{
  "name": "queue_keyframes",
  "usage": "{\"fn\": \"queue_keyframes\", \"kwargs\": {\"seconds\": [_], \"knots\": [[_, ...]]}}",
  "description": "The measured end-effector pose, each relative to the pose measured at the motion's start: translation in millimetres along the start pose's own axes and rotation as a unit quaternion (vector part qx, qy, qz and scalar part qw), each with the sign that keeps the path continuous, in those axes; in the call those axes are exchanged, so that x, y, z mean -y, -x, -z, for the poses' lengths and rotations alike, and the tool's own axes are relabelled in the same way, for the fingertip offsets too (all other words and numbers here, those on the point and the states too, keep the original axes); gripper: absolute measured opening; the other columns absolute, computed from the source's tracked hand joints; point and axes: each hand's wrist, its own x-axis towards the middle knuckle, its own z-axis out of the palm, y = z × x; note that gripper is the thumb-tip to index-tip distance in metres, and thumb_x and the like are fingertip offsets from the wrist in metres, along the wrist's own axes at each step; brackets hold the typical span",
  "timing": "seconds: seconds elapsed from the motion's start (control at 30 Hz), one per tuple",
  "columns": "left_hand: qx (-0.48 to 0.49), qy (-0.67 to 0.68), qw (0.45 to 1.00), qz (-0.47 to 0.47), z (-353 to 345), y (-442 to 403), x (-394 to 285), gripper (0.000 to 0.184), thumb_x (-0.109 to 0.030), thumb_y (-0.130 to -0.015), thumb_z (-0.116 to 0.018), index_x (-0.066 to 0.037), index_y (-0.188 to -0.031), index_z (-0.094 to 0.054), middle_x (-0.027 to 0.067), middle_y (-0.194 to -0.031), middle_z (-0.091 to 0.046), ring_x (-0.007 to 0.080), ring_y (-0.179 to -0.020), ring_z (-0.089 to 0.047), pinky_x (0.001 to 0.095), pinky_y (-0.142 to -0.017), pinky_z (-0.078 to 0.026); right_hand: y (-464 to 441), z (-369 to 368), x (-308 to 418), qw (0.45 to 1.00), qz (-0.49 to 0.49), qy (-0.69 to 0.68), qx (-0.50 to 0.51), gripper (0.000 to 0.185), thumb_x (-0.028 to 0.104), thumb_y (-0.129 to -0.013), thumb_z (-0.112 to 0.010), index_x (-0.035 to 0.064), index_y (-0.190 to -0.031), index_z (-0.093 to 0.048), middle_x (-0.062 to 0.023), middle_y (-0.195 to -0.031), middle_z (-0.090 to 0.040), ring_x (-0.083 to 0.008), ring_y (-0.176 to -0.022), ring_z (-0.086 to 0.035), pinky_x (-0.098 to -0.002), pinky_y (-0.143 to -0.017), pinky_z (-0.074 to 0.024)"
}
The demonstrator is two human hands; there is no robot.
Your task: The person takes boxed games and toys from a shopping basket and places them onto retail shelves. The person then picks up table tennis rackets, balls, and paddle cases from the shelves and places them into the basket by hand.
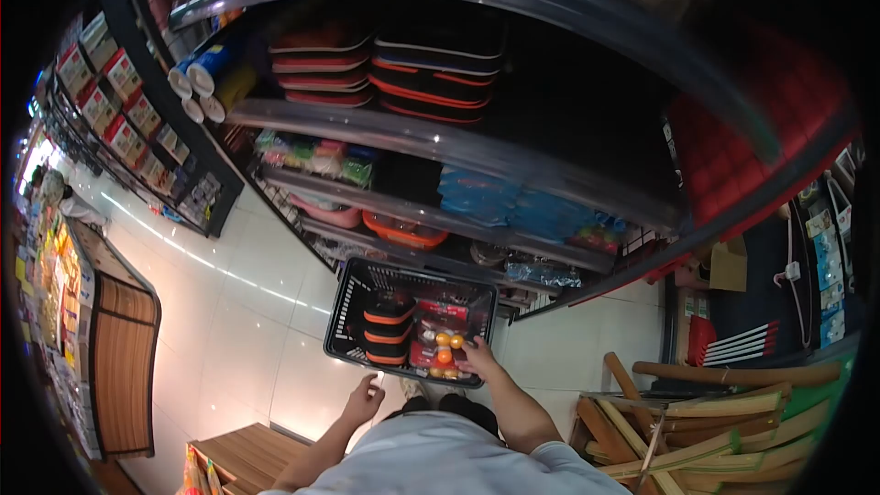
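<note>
Hovering just beside the near wall of the black basket (499, 316), in the head view, the left hand (366, 394) has its fingers loosely curled, with a narrow space between thumb and fingertips and nothing held. The right hand (476, 359) is at the basket's near right corner, its fingers over the rim next to the orange and yellow balls (445, 340); whether it grips the rim, the balls or neither, I cannot tell. The balls sit in the right half of the basket, among clear and red packaging (430, 315). In the basket's left half lie black cases with orange trim (386, 335), one behind another. What bears the basket's weight is hard to tell.

Beyond the basket rises a dark shelf rack (367, 119). One of its lower shelves, just past the basket, bears an orange basin (403, 229); above that are blue packs (477, 197), and higher still are stacked cases with red and orange edges (435, 82). Well to the left of the basket, across the pale tiled floor (234, 293), stands a wood-sided display (125, 367), with another person (78, 206), small and blurred, past it. To the right of the basket and nearer the wearer, long brown and green-edged pieces (715, 422) lie crisscrossed; above them is a pink hanger (794, 275).
</note>
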Motion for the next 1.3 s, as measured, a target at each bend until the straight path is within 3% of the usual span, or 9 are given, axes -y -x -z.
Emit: {"fn": "queue_keyframes", "kwargs": {"seconds": [0.23,0.27,0.47,0.6,0.7,0.8,0.97,1.13,1.3], "knots": [[0.049,0.010,0.996,0.067,-11.6,19.8,-14.2,0.059,-0.028,-0.094,-0.065,-0.006,-0.144,-0.043,0.0204,-0.108,-0.071,0.0324,-0.095,-0.072,0.0400,-0.084,-0.057,-13.1,1.3,8.6,1.000,-0.031,0.005,-0.002,0.061,0.039,-0.098,-0.063,0.0189,-0.150,-0.037,-0.0122,-0.118,-0.065,-0.0186,-0.068,-0.070,-0.0274,-0.055,-0.0544],[0.049,0.014,0.996,0.080,-13.8,20.1,-17.1,0.059,-0.028,-0.094,-0.065,-0.006,-0.144,-0.044,0.0201,-0.108,-0.071,0.0317,-0.096,-0.072,0.0396,-0.085,-0.056,-14.8,-2.3,10.1,1.000,-0.018,-0.018,-0.017,0.054,0.037,-0.097,-0.065,0.0139,-0.142,-0.048,-0.0087,-0.104,-0.068,-0.0172,-0.064,-0.070,-0.0275,-0.051,-0.0528],[0.061,0.010,0.994,0.087,-25.0,23.8,-48.9,0.060,-0.029,-0.095,-0.065,-0.004,-0.144,-0.043,0.0192,-0.108,-0.071,0.0277,-0.097,-0.071,0.0378,-0.087,-0.055,-50.6,-14.4,-12.0,0.987,0.111,-0.074,-0.086,0.039,0.027,-0.094,-0.068,0.0039,-0.125,-0.063,-0.0085,-0.090,-0.071,-0.0181,-0.059,-0.070,-0.0289,-0.049,-0.0525],[0.062,0.015,0.996,0.061,-37.8,18.3,-52.3,0.059,-0.030,-0.096,-0.064,-0.003,-0.144,-0.044,0.0180,-0.107,-0.070,0.0257,-0.094,-0.070,0.0371,-0.084,-0.056,7.7,-6.5,15.6,0.967,0.205,0.088,-0.122,0.037,0.022,-0.092,-0.067,0.0011,-0.123,-0.064,-0.0117,-0.090,-0.073,-0.0181,-0.064,-0.073,-0.0309,-0.059,-0.0568],[0.063,0.068,0.992,0.086,-44.8,12.8,-70.9,0.057,-0.032,-0.099,-0.061,-0.004,-0.145,-0.043,0.0166,-0.112,-0.068,0.0264,-0.092,-0.070,0.0378,-0.080,-0.057,49.3,9.5,24.5,0.959,0.241,0.113,-0.094,0.038,0.022,-0.092,-0.067,0.0012,-0.124,-0.064,-0.0111,-0.089,-0.073,-0.0181,-0.066,-0.074,-0.0308,-0.062,-0.0573],[0.061,0.245,0.956,0.148,-51.5,4.4,-94.5,0.059,-0.040,-0.101,-0.057,-0.006,-0.146,-0.040,0.0165,-0.123,-0.062,0.0274,-0.098,-0.067,0.0394,-0.079,-0.057,75.4,27.5,19.1,0.950,0.286,0.104,-0.070,0.037,0.027,-0.093,-0.067,0.0055,-0.123,-0.065,-0.0115,-0.088,-0.074,-0.0182,-0.071,-0.074,-0.0321,-0.067,-0.0570],[0.171,0.434,0.853,0.234,-63.2,-23.2,-120.2,0.072,-0.064,-0.099,-0.045,-0.009,-0.146,-0.040,0.0189,-0.137,-0.051,0.0331,-0.119,-0.058,0.0479,-0.095,-0.053,136.3,52.5,26.7,0.941,0.325,0.088,-0.034,0.034,0.026,-0.093,-0.066,0.0080,-0.122,-0.066,-0.0114,-0.087,-0.075,-0.0188,-0.076,-0.075,-0.0323,-0.069,-0.0568],[0.273,0.536,0.770,0.214,-71.3,-44.1,-125.3,0.043,-0.045,-0.098,-0.063,-0.013,-0.126,-0.056,0.0137,-0.126,-0.056,0.0328,-0.115,-0.061,0.0436,-0.091,-0.055,193.3,53.8,21.9,0.914,0.368,0.138,-0.097,0.035,0.026,-0.091,-0.068,0.0115,-0.122,-0.066,-0.0105,-0.078,-0.073,-0.0199,-0.068,-0.072,-0.0342,-0.065,-0.0553],[0.258,0.554,0.773,0.174,-60.7,-15.4,-155.9,0.027,-0.017,-0.096,-0.067,-0.017,-0.121,-0.056,0.0019,-0.113,-0.062,0.0248,-0.101,-0.066,0.0385,-0.082,-0.059,279.4,48.0,30.3,0.920,0.344,0.135,-0.134,0.035,0.030,-0.093,-0.069,0.0145,-0.125,-0.066,-0.0095,-0.078,-0.072,-0.0199,-0.072,-0.071,-0.0334,-0.065,-0.0540]]}}
